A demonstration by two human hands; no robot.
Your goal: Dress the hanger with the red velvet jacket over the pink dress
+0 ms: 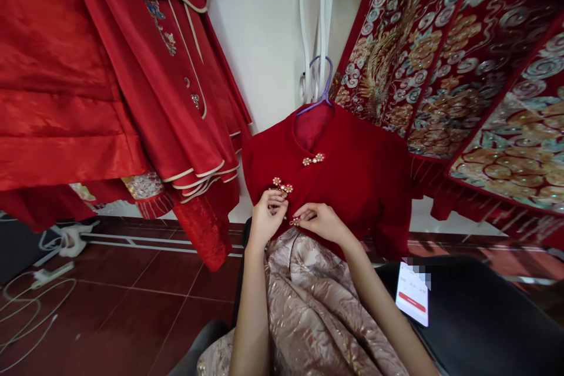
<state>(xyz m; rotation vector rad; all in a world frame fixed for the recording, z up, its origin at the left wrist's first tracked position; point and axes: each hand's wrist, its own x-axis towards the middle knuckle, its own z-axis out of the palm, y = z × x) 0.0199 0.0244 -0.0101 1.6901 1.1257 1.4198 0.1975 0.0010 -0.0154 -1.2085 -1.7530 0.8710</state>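
Note:
A short red velvet jacket point(352, 188) hangs in front of me on a purple hanger point(326, 94). A gold, flower-shaped clasp with pearls point(314, 159) sits below its collar. Another such clasp point(282, 187) is at the chest, just above my left hand point(268, 215). The fingers of that hand are curled together at the jacket front; what they grip is hidden. My right hand point(324, 222) pinches a small gold flower clasp point(295, 222) near the lower hem, thumb and fingertips closed on it. Both hands are close together.
Shiny pinkish patterned fabric point(308, 305) lies below the jacket, under my forearms. A lit phone point(412, 294) rests on a black seat point(480, 311) at right. Red garments point(163, 88) hang left, an embroidered one point(440, 70) right. White cables point(35, 305) lie on the tiled floor.

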